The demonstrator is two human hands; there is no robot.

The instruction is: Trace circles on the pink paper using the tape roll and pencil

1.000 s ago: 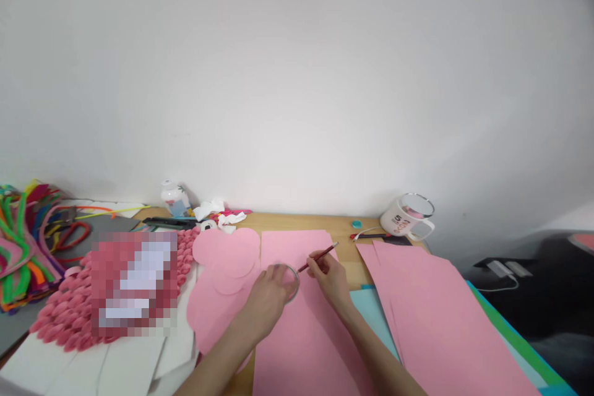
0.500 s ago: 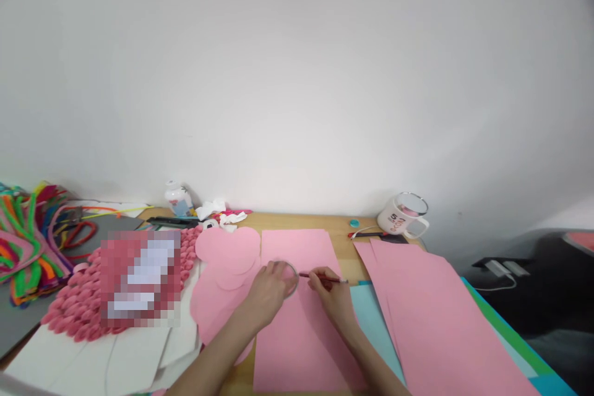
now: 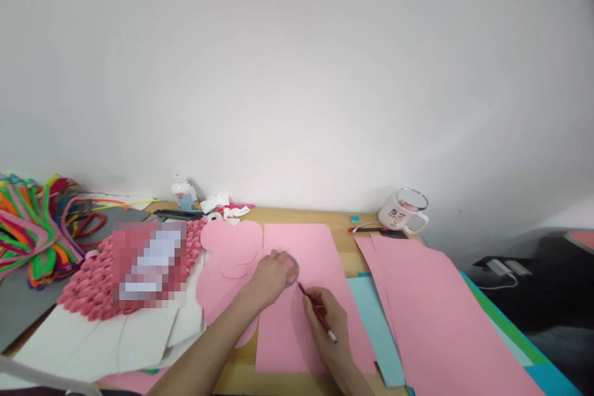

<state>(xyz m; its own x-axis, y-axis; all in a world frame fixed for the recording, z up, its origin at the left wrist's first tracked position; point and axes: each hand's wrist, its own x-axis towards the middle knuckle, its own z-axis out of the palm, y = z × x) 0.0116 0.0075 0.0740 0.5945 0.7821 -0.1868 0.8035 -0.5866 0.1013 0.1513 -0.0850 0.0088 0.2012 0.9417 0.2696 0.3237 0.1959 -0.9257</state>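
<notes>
My left hand lies fingers-down on a round ring-shaped object, pressing it onto a pink paper sheet on the wooden table. My right hand pinches a thin red pencil. Its tip touches the paper at the ring's lower right edge and its far end points toward me. Several pink paper circles lie just left of the sheet.
A stack of pink sheets over blue and green paper lies at the right. A white mug stands at the back right. Colourful pipe cleaners, a pink looped craft piece, white paper and a small bottle sit at the left.
My right hand has swung the pencil round the ring, from its upper right side down to its lower right, drawing nearer to me. My left hand has stayed on the ring.
</notes>
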